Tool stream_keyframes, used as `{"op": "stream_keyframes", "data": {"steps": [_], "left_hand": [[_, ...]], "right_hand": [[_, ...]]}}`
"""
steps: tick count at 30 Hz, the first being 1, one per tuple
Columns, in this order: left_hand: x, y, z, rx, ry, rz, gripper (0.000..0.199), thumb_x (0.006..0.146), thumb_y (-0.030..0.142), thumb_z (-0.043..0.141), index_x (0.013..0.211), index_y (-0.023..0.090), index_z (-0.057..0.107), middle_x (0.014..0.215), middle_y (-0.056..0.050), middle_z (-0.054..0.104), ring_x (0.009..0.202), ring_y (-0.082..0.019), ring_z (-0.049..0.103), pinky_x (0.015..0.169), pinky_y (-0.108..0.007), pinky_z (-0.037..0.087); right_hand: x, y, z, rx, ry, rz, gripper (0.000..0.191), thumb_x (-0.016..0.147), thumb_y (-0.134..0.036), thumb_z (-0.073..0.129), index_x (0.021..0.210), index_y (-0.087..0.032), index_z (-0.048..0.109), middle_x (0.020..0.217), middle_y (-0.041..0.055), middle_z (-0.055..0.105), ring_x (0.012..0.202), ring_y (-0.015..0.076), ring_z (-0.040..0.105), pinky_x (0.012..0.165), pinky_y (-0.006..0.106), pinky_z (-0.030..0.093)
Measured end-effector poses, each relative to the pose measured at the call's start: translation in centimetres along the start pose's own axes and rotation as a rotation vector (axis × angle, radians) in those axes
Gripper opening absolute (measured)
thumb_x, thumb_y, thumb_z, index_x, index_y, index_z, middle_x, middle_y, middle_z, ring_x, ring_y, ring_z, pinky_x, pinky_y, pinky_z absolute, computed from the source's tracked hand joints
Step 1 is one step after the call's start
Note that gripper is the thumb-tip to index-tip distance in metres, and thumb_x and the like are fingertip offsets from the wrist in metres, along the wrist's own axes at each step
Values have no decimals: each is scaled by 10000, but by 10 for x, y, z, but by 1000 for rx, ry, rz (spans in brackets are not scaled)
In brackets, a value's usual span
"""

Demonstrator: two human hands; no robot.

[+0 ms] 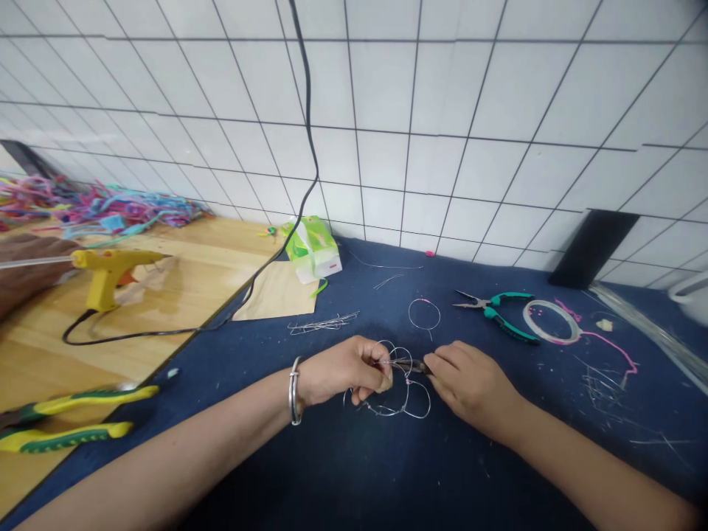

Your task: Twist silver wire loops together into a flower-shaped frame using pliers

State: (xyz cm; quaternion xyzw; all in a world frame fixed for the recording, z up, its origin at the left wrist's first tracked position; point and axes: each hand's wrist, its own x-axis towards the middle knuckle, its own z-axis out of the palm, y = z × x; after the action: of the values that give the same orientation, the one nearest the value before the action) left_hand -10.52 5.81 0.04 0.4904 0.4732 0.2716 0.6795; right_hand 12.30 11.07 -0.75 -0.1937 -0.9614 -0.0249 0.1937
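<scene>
My left hand [368, 369], with a silver bangle at the wrist, pinches a looped wire frame [419, 397] above the dark blue cloth. Several round wire loops stick out from the frame around my fingers, with a bit of pink at one joint. My right hand [467, 380] is closed around dark pliers [414, 366]; their jaws reach left to the wire close to my left fingertips. My palm hides most of the handles. Beyond my hands a single wire ring [424, 314] with a pink spot lies on the cloth.
Teal-handled pliers [498, 310], a white ring spool [552, 322] and wire scraps [602, 387] lie right. Left are straight wires [324, 323], a yellow glue gun [110, 273] with its cord, yellow-green pliers [71, 417] and a green tissue pack [313, 247]. Another person's hand [33, 269] shows far left.
</scene>
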Motion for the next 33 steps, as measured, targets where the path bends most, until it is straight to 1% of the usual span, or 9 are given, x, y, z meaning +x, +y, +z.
{"op": "stream_keyframes", "data": {"steps": [6,12,16,18,20,23,26,29,33], "left_hand": [[0,-1,-3,-6,-68,-14,43,657,103,595,637,138,581,454,65,502,365,-50,417,375,-160,362],[2,-3,-7,-12,-131,-32,53,637,85,607,654,134,602,496,56,536,366,-45,431,385,-158,358],[2,-3,-8,-18,-173,-36,58,629,81,611,656,133,608,527,50,555,376,-42,439,398,-161,364],[2,-2,-8,-19,-180,-32,52,633,86,613,655,133,606,534,48,558,380,-44,443,402,-164,368],[1,-2,-8,-17,-165,-20,44,642,96,617,663,133,607,528,48,552,384,-46,446,406,-166,368],[1,-2,-7,-16,-120,11,37,659,110,620,679,137,604,506,53,531,384,-46,442,406,-165,361],[1,-3,-6,-3,-84,26,33,668,119,614,692,139,604,535,43,540,392,-49,441,402,-173,367],[0,-4,-5,29,-52,21,29,671,136,613,698,140,603,543,40,539,396,-53,438,404,-181,379],[-1,-4,-2,81,-22,6,19,671,145,599,688,141,592,526,45,525,400,-53,439,406,-174,378]], "right_hand": [[0,4,-1,-56,14,-91,185,848,-158,456,972,-127,589,766,64,563,716,152,483,664,310,434],[-2,9,-2,-190,35,-203,215,823,-115,486,1023,-121,564,839,91,580,795,191,497,683,349,443],[-3,10,-6,-236,69,-248,233,821,-89,476,1035,-135,555,863,97,580,813,196,506,691,360,445],[-3,10,-7,-222,83,-241,238,823,-90,472,1040,-146,554,866,95,579,825,196,509,700,363,444],[-3,11,-5,-181,87,-204,230,824,-108,474,1034,-153,557,862,90,578,827,194,508,706,360,442],[-2,11,-2,-72,51,-125,195,827,-158,480,1000,-147,570,834,81,573,798,182,502,699,345,440],[-1,11,1,38,24,-56,168,826,-181,481,955,-143,582,829,76,571,779,171,497,697,332,436],[-1,9,3,102,14,-29,160,828,-187,477,937,-151,589,833,70,576,781,166,498,699,322,431],[-1,5,3,124,-3,-9,162,831,-196,475,936,-153,592,831,65,578,780,164,497,703,317,428]]}}
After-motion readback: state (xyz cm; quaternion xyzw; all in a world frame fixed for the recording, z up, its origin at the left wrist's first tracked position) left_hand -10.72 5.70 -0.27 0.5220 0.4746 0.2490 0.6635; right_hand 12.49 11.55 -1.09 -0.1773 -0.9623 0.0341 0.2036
